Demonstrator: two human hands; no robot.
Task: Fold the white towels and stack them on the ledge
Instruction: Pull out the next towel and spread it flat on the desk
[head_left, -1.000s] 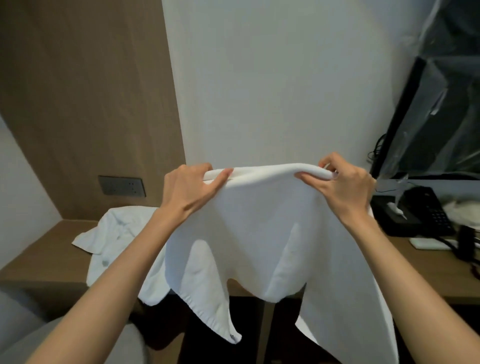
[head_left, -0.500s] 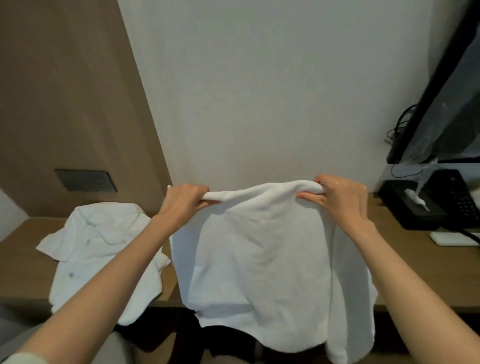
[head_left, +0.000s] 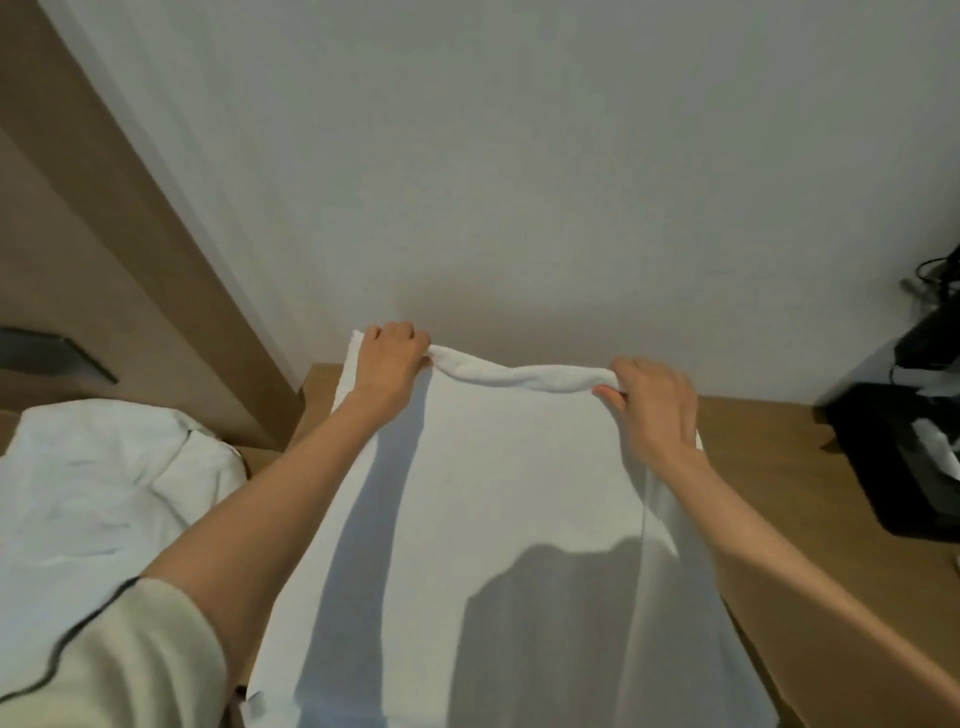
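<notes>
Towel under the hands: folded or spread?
Spread: the white towel lies flat along the ledge, only its far edge bunched between left hand and right hand. Layers underneath: cannot tell.

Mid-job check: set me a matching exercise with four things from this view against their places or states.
Things:
1. flat white towel
2. crumpled white towel
3. black box-shaped object
4. dark rectangular wall plate

Places or states:
A. mounted on the brown wall panel, far left
B. spread on the wooden ledge, far edge gripped by left hand and right hand
C. heaped at the left, untouched
D. standing at the ledge's right end

Pairs: 1-B, 2-C, 3-D, 4-A
</notes>
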